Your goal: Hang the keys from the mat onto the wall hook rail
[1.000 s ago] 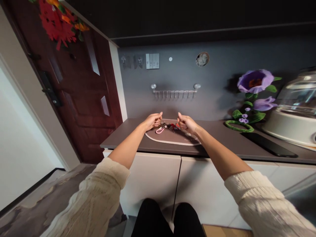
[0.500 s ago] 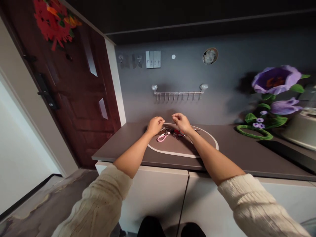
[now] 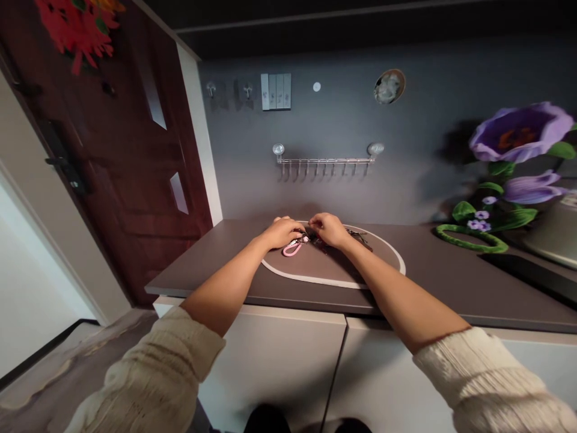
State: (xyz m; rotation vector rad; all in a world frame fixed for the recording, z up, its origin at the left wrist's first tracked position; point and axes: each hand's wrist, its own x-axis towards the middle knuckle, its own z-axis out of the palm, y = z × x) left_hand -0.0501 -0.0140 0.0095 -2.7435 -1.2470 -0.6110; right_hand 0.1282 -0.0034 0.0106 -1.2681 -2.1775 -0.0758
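Observation:
A bunch of keys (image 3: 311, 240) with a pink loop strap (image 3: 291, 249) lies on an oval brown mat with a pale rim (image 3: 383, 264), on a dark countertop (image 3: 211, 264). My left hand (image 3: 282, 231) rests over the left end of the bunch with its fingers curled onto it. Close beside it, my right hand (image 3: 329, 228) pinches into the middle of the bunch. The two hands nearly touch. Exactly which piece each hand grips is hidden by the fingers.
A chrome hook rail (image 3: 324, 161) hangs on the grey wall above the mat, with two single hooks (image 3: 228, 90) and a light switch (image 3: 275, 91) higher up. Purple artificial flowers (image 3: 514, 156) stand at the right. A dark red door (image 3: 112, 156) is at the left. White cabinets (image 3: 288, 355) sit below.
Both hands have come down from just above the mat onto the keys and moved closer together. The view has shifted slightly nearer and to the left.

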